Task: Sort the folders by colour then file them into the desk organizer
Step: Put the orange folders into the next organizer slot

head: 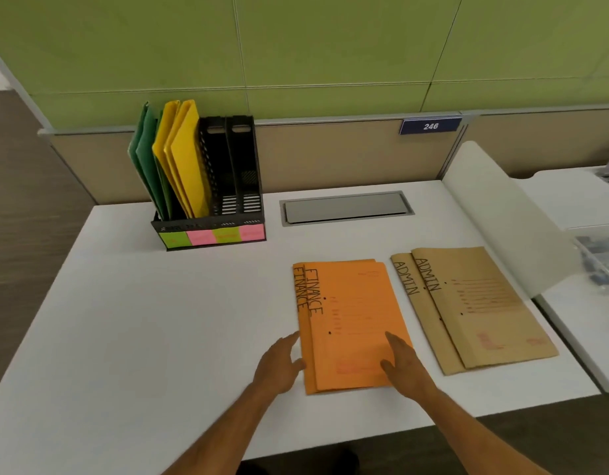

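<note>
Two orange folders point(351, 313) marked FINANCE lie stacked on the white desk point(159, 320), near its front edge. My left hand point(279, 363) rests flat at their left edge, fingers apart. My right hand point(404, 359) lies on the top orange folder's lower right part, fingers spread. Two brown folders point(474, 313) marked ADMIN lie stacked to the right. At the back left stands a black desk organizer point(227, 186). Green folders point(145, 159) fill its leftmost slot and yellow folders point(183, 156) the slot beside it. The two right slots hold nothing.
Green and pink sticky notes point(212, 234) line the organizer's front. A grey cable hatch point(346, 209) is set into the desk behind the folders. A translucent white divider point(502, 217) rises at the desk's right edge. A green partition wall stands behind, with a blue plate reading 246 point(430, 126).
</note>
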The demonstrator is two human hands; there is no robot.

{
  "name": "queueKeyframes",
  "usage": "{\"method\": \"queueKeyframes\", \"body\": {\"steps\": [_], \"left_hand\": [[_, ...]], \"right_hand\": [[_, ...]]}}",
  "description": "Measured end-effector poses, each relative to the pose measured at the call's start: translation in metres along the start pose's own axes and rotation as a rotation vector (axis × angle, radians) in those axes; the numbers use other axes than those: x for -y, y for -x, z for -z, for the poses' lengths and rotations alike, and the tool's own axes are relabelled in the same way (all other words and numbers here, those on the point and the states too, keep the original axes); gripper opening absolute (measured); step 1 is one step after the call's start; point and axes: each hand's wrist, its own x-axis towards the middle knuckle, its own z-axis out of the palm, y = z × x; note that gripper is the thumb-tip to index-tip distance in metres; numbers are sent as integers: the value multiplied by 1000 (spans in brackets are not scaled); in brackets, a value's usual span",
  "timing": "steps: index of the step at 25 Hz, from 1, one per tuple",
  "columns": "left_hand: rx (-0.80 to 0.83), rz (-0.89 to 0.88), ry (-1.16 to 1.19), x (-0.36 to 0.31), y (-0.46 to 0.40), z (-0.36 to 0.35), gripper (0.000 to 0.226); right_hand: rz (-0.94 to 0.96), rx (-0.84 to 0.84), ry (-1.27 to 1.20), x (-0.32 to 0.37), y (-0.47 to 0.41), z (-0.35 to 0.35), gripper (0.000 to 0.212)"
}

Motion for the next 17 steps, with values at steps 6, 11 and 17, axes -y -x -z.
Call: {"method": "queueKeyframes", "body": {"steps": [6,11,17], "left_hand": [[71,58,119,-34,-3,-30,60],[92,142,207,-38,-3,-39,59],[34,230,433,-43,-7,-45,58]], "right_hand": [[-98,54,-104,-36,-7,18,69],[-110,78,-154,-39,-11,21,68],[-251,-12,-419,-29,-21,31,67]]}}
